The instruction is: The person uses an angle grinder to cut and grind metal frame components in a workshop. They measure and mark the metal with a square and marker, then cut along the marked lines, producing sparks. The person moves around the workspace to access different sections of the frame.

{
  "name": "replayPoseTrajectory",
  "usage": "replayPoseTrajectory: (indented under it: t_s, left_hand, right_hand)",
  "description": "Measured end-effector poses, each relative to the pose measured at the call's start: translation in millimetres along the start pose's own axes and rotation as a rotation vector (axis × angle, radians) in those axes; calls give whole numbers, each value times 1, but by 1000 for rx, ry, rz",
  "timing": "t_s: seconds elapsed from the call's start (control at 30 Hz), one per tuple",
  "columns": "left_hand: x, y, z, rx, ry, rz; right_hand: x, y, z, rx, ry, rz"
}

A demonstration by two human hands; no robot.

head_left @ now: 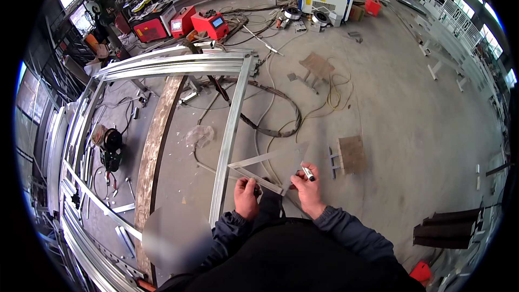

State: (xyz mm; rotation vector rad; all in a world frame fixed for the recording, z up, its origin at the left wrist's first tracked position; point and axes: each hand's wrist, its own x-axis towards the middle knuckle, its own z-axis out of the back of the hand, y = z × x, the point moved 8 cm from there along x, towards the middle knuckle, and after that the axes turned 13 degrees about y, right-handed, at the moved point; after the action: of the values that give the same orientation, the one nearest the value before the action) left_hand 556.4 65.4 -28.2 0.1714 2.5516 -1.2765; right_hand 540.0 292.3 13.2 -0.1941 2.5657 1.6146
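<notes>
1 triangle (270,185) between left fingers (249,185) and right fingers (298,179)

Free room between hands (310,196) and brown-topped stool (352,154), metal frame (232,130) in the way leftward

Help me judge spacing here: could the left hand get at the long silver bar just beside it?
Probably yes: the left hand is near the long silver bar with nothing visible between them, though it seems busy at the triangular tool.

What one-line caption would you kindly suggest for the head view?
Left hand and right hand, the latter gripping a marker, at a triangular piece beside a silvery metal frame.
</notes>
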Motion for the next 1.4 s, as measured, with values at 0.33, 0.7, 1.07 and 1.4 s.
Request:
replayPoseTrajectory:
  t_s: [0.33,0.7,1.07,1.4]
  left_hand:
    - [205,-6,-54,-37,226,439]
    - [430,-95,-110,108,234,77]
    - [583,-245,-231,1142,-74,-595]
    - [620,-233,-242,1669,172,-600]
  right_hand:
    - [210,58,36,-328,-36,79]
    - [445,93,26,175,104,-99]
    - [669,130,14,104,451,-409]
    - [719,123,-86,164,783,-549]
